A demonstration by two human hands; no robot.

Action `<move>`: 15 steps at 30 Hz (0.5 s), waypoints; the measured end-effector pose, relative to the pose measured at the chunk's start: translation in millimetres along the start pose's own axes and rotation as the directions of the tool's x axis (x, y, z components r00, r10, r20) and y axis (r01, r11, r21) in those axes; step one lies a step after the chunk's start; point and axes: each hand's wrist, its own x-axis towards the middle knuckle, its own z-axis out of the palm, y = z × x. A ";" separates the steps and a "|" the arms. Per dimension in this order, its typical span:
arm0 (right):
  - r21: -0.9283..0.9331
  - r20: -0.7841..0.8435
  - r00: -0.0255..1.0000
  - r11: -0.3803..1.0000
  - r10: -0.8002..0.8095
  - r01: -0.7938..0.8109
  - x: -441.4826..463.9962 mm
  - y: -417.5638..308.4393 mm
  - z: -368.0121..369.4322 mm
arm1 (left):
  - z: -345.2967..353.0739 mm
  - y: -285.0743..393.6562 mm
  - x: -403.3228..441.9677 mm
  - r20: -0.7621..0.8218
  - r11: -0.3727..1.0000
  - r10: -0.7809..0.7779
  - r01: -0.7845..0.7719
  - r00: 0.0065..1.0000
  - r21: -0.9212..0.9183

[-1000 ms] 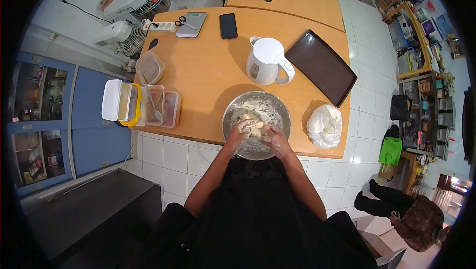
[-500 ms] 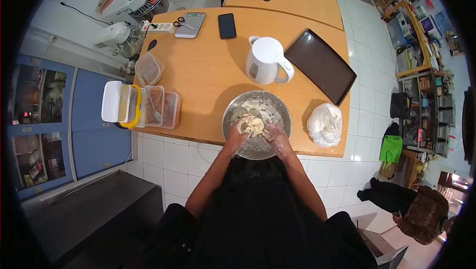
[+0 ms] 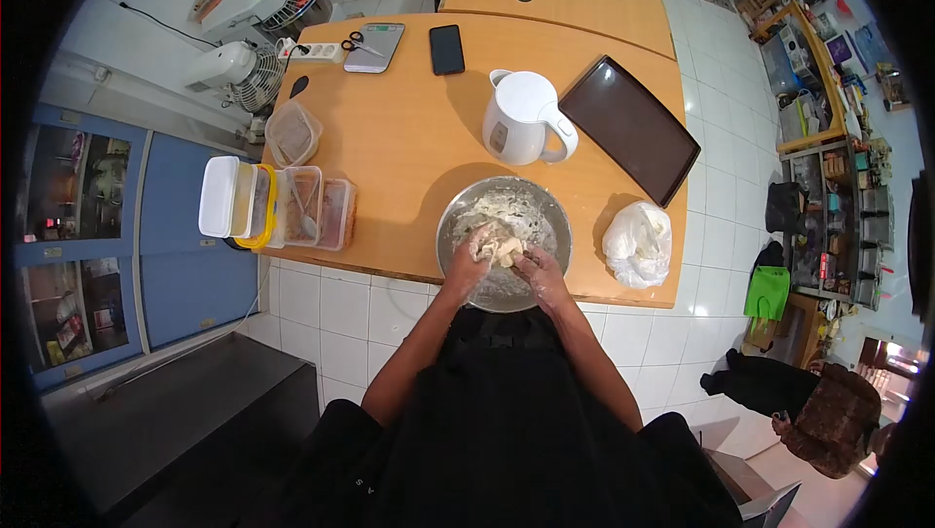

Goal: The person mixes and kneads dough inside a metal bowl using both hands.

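- Plainly, the plastic tubs (image 3: pixel 302 199) stand at about ten o'clock from the steel bowl (image 3: pixel 561 222).
- At eight o'clock inside it, the person's left hand (image 3: pixel 464 265) curls, half closed, around the dough (image 3: pixel 505 251).
- The dough sits mid-bowl; it looks soft, sticky and easily torn, probably light, and best cupped from beneath with spread fingers.
- At four o'clock, the right hand (image 3: pixel 542 276) has loosely bent fingers at the dough; whether they grip it cannot be told.
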 end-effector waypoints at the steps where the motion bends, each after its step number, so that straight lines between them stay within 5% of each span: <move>1: -0.041 -0.020 1.000 0.999 -0.005 0.004 0.8 0.1 1.1 | 0.5 7.0 -3.0 0.012 0.998 0.000 0.000 1.000 0.060; 5: -0.088 -0.006 0.994 0.990 0.107 -0.108 -3.8 -13.1 4.7 | 1.6 -11.1 -2.7 0.085 0.996 0.039 -0.046 0.996 0.075; 8: -0.026 0.008 0.979 0.979 0.203 -0.202 -1.5 -17.2 4.8 | 4.9 -23.1 -4.7 0.077 0.992 0.018 -0.009 0.997 -0.123; 15: 0.042 0.008 0.979 0.978 0.206 -0.206 -4.8 -8.0 1.5 | -0.4 1.5 -6.2 -0.094 1.000 -0.026 0.026 0.995 0.001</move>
